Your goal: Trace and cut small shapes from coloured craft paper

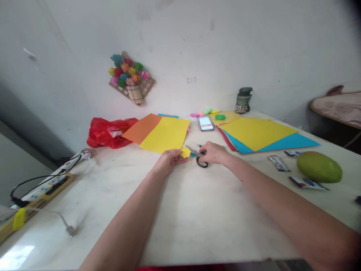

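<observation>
My left hand [169, 162] pinches a small piece of yellow paper [185, 152] just above the table, its fingers closed on the left edge. To the right, my right hand [213, 152] is closed on the black-handled scissors [202, 163], with one handle loop hanging below the fingers. The scissor blades point left toward the yellow piece; whether they touch it I cannot tell. A small blue scrap shows between the two hands. Beyond my left hand lie a large yellow sheet [167, 133] and an orange sheet [142, 128].
A red plastic bag [105, 133] lies left, a power strip [47, 190] nearer. Behind my hands are a phone [206, 123] and highlighters [208, 111]. At right are yellow paper [259, 131] over blue, a tumbler [243, 101], a green fruit [319, 166] and small packets [278, 163].
</observation>
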Demonstrator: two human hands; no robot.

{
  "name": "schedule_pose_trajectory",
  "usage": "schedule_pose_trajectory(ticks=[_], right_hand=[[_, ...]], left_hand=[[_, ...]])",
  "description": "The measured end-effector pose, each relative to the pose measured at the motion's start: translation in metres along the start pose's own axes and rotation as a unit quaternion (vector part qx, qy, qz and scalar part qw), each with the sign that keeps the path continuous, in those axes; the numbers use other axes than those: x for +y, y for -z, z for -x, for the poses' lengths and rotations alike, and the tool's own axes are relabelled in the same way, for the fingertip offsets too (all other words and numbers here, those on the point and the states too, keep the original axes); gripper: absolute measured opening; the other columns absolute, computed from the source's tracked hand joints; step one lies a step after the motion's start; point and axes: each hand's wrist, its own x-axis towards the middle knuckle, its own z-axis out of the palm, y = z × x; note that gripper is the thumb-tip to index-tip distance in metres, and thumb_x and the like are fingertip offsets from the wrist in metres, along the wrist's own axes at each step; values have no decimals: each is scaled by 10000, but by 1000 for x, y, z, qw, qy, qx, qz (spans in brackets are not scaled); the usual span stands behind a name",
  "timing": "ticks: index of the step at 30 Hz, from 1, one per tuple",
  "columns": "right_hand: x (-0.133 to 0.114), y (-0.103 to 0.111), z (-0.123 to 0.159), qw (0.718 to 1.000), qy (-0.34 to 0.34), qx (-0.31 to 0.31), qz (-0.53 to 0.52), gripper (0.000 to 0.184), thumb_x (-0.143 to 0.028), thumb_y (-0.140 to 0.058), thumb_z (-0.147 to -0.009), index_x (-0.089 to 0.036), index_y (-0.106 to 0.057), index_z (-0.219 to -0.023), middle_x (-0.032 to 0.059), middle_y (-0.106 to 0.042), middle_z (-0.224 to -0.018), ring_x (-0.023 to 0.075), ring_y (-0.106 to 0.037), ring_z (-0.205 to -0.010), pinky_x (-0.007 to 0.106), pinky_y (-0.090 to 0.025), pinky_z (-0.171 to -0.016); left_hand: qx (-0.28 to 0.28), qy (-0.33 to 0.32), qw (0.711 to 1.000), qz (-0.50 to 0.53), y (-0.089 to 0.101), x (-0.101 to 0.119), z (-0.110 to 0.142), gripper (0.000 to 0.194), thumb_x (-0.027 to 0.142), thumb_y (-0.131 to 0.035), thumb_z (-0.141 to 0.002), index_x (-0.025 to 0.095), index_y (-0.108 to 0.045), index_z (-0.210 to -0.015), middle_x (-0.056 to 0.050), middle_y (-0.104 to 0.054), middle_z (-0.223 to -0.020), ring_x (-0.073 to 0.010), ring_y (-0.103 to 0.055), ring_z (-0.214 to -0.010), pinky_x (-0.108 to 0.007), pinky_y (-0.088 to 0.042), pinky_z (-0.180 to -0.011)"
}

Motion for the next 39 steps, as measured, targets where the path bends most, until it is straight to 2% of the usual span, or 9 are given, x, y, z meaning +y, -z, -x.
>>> schedule_pose_trajectory(ticks=[3, 6, 10, 13, 17, 26, 31, 34, 39], right_hand=[[-5, 2, 2, 998, 7, 13, -62, 239, -382, -518, -634, -268, -655, -794, -1, -628, -900, 158, -559, -754, 231, -347, -559], [-9, -3, 2, 982, 41, 34, -180, 286, -429, -467, -700, -222, -651, -771, 3, -646, -768, 135, -553, -689, 219, -356, -558], [-13, -17, -1, 951, 97, 34, -292, 281, -406, -530, -667, -174, -638, -782, 12, -638, -700, 124, -547, -635, 214, -378, -557], [-16, -24, -2, 940, 88, 53, -324, 163, -274, -557, -633, -154, -634, -712, 18, -634, -674, 123, -548, -630, 216, -393, -567], [-19, -24, -1, 913, 49, 50, -401, 108, -211, -564, -604, -133, -619, -656, 13, -609, -597, 108, -526, -567, 209, -401, -544], [-21, -22, 1, 865, 9, 8, -501, 107, -228, -581, -608, -127, -582, -643, -4, -571, -554, 57, -437, -467, 171, -340, -437], [-17, -21, 1, 833, 4, -29, -552, 177, -312, -551, -660, -137, -565, -689, 29, -597, -670, 62, -443, -472, 167, -253, -345], [-16, -20, 1, 833, 9, -27, -553, 227, -365, -538, -675, -144, -572, -715, 29, -596, -722, 65, -457, -485, 173, -257, -348], [-21, -20, 5, 861, 40, -19, -507, 226, -357, -605, -617, -138, -577, -663, -33, -508, -508, 57, -419, -452, 176, -277, -399]], left_hand=[[-3, 1, 1000, -13, -1, 0, 0, 250, 275, -613, -671, 64, -636, -801, -104, -656, -688, -224, -632, -703, -352, -478, -732], [-4, 8, 999, -41, -1, 0, 1, 256, 290, -630, -656, 73, -639, -792, -85, -644, -651, -207, -630, -657, -337, -479, -714], [-8, 13, 996, -85, -2, -2, 1, 260, 286, -653, -629, 72, -642, -777, -93, -647, -677, -197, -627, -631, -327, -476, -708], [-20, 10, 995, -97, -3, -2, 0, 276, 301, -644, -638, 68, -637, -785, -106, -651, -718, -199, -627, -653, -326, -476, -714], [-28, 16, 998, -54, -5, 1, 0, 299, 355, -592, -682, 74, -620, -780, -118, -651, -706, -207, -629, -615, -351, -488, -672], [-36, 7, 995, -90, -6, 0, 3, 228, 242, -677, -614, 86, -622, -771, -107, -660, -753, -170, -625, -651, -315, -490, -705], [-30, 14, 997, -73, -4, 0, 3, 187, 237, -670, -619, 102, -587, -718, -96, -659, -708, -161, -622, -610, -307, -491, -666], [-35, 19, 996, -83, -4, 1, 3, 200, 254, -662, -626, 103, -563, -714, -106, -660, -705, -164, -622, -594, -301, -485, -646], [-46, 30, 991, -121, -9, 4, 5, 208, 268, -661, -622, 108, -564, -711, -106, -661, -693, -167, -621, -599, -282, -478, -633]])
